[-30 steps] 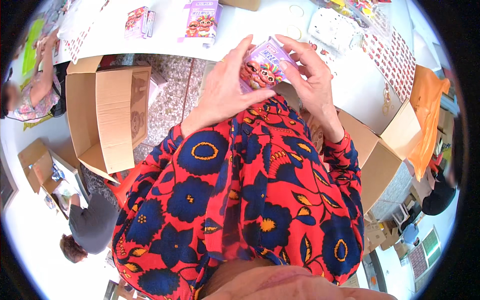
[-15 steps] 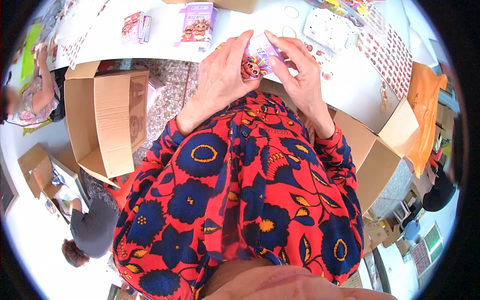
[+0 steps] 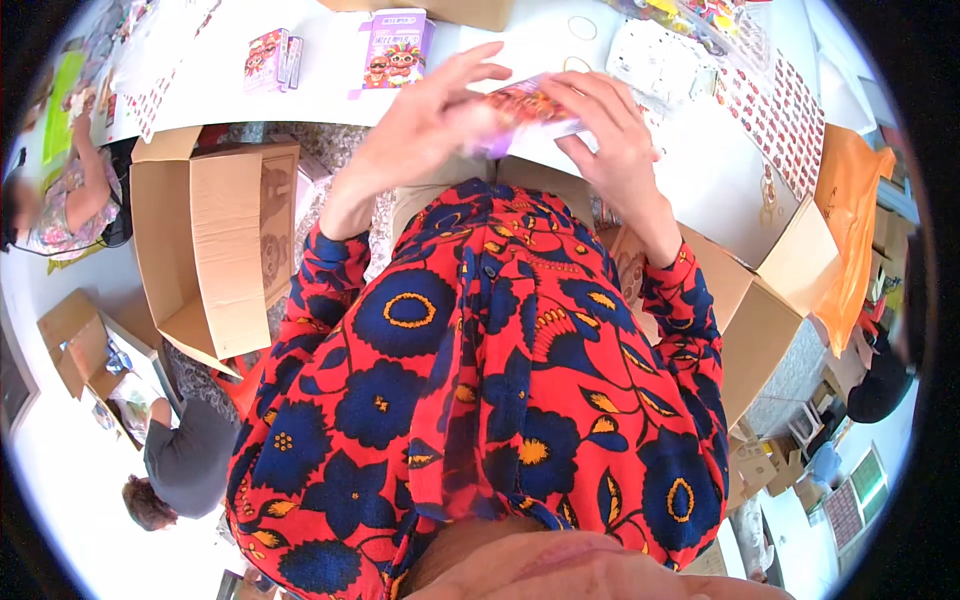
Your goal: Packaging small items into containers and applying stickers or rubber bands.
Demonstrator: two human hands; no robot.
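A small purple printed box (image 3: pixel 528 103), blurred by motion, is held over the near edge of the white table (image 3: pixel 330 75). My right hand (image 3: pixel 612 135) grips its right end, fingers over the top and thumb below. At the box's other end is my left hand (image 3: pixel 415 125), fingers stretched out and apart. Blur hides whether the left fingertips touch the box. Beyond the hands, a larger purple carton (image 3: pixel 397 50) with cartoon figures stands on the table. Left of that carton sit small printed boxes (image 3: pixel 270 60).
Open cardboard boxes flank me, one at the left (image 3: pixel 228 250) and another at the right (image 3: pixel 735 310). Sticker sheets (image 3: pixel 775 115), a white textured item (image 3: pixel 660 60) and an orange bag (image 3: pixel 850 220) lie to the right. Other people work at the far left (image 3: pixel 75 195) and lower left (image 3: pixel 190 455).
My left hand has let its fingers spread and drawn away leftward. In my right hand, the small box has turned so another face shows. The larger carton stays where it was.
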